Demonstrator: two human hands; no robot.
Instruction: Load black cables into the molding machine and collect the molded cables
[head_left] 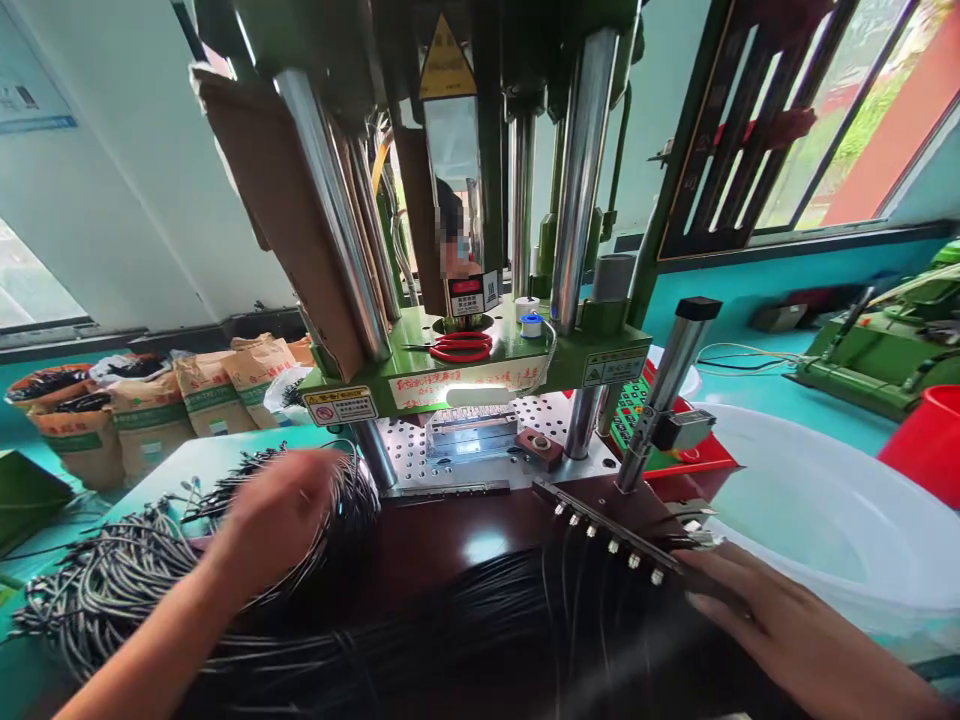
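Left hand [281,510], lower left of frame, blurred, fingers curled among bundle of black cables [127,570]; whether it grips any, cannot tell. Right hand [757,610], lower right, fingers extended flat, fingertips touching end of fixture bar [615,535] carrying row of metal-tipped cable ends. Green press machine [480,370] at centre; red scissors [461,347] on its ledge. White tub [825,500] at right.

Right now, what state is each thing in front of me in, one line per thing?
Left hand: blurred, resting on the heap of black cables.
Right hand: flat, fingers against the dark fixture bar with metal-tipped plugs.
Red-handled scissors: closed, lying on the green press platform.
White plastic tub: upright, nothing visible inside.
Brown paper sacks: standing, tops open.
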